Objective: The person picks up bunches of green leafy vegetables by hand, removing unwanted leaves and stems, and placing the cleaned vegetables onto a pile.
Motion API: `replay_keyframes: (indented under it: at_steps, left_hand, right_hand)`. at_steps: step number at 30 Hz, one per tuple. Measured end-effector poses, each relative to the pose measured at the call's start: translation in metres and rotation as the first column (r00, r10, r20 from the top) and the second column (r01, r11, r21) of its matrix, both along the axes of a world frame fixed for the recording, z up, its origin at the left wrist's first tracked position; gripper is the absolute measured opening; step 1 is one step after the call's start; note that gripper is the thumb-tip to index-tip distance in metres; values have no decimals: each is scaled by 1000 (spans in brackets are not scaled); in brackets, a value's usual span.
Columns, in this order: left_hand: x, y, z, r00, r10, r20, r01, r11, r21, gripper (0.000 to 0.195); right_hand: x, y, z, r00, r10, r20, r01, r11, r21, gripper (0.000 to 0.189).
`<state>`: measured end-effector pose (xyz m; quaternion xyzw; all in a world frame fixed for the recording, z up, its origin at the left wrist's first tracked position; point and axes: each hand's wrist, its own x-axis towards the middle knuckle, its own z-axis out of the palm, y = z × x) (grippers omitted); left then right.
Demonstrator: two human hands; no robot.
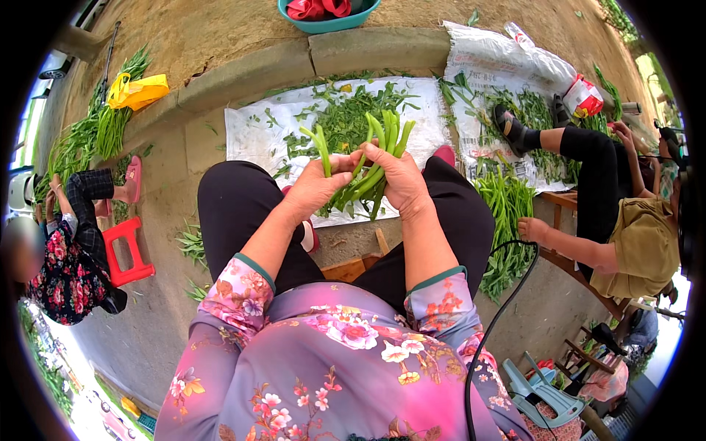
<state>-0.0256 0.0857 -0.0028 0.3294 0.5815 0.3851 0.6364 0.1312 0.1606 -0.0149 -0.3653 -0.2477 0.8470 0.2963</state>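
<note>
In front of my lap, my right hand (401, 177) grips a small bunch of green leafy-vegetable stems (380, 135), cut ends up and leaves hanging below. Close beside it, my left hand (320, 184) holds a separate short stem piece (320, 144) that stands upright from the fingers. The fingertips of both hands meet near the bunch. Under them, a white woven sack sheet (251, 132) lies on the ground, strewn with loose green leaves (353, 116). Its near part is partly hidden by my hands and knees.
A pile of long stems (504, 220) lies right of my knee, with a co-worker's hand (534, 229) on it. Another person sits left near a red plastic stool (126, 251). A concrete curb (380, 49) runs beyond the sheet; behind it stands a teal basin (331, 25). A black cable (480, 353) hangs at my right.
</note>
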Motion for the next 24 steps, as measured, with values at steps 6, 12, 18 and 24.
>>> replay_keyframes:
  at_steps: [6, 12, 18, 24]
  left_hand:
    - [-28, -2, -2, 990, 131, 59, -130, 991, -18, 34]
    - [-46, -5, 6, 966, 255, -38, -256, 967, -6, 35]
    - [-45, -3, 4, 926, 322, 195, -319, 947, -44, 46]
    - [-33, 6, -1, 781, 356, 513, -372, 925, -76, 22]
  right_hand:
    - [9, 8, 5, 994, -102, -36, 101, 995, -11, 18]
    - [19, 20, 4, 975, -204, -83, 204, 979, -12, 18]
    - [24, 25, 7, 967, -249, 55, 244, 966, 82, 14]
    - [20, 26, 6, 948, -312, 61, 311, 950, 38, 15]
